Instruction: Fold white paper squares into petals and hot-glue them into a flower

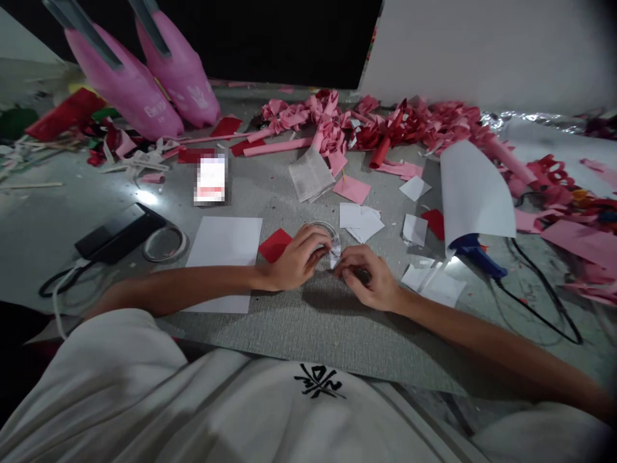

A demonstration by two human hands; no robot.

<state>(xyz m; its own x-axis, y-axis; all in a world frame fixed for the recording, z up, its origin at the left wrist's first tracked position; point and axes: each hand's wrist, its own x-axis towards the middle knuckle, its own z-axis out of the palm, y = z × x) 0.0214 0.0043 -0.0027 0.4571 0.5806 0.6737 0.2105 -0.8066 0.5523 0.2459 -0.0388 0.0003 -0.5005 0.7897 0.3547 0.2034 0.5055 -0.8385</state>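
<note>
At the middle of the table, my left hand (303, 256) is closed in a pinch on a small crumpled white piece of paper (335, 252). My right hand (369, 276) is closed too, its fingertips at the lower right edge of that same piece. Just behind my left fingers lies a ring-shaped roll of tape (324, 225), partly hidden. A red square of paper (274, 245) and a larger white sheet (226, 241) lie beside and under my left arm. White paper squares (364, 222) rest behind my hands.
A blue glue gun (479, 256) with a black cord lies at right, a curled white sheet (475, 190) over it. Pink and red paper scraps (332, 122) line the back. At left are two pink bottles (125, 83), a black power bank (120, 233), another tape roll (164, 244) and a blurred-out phone (211, 179).
</note>
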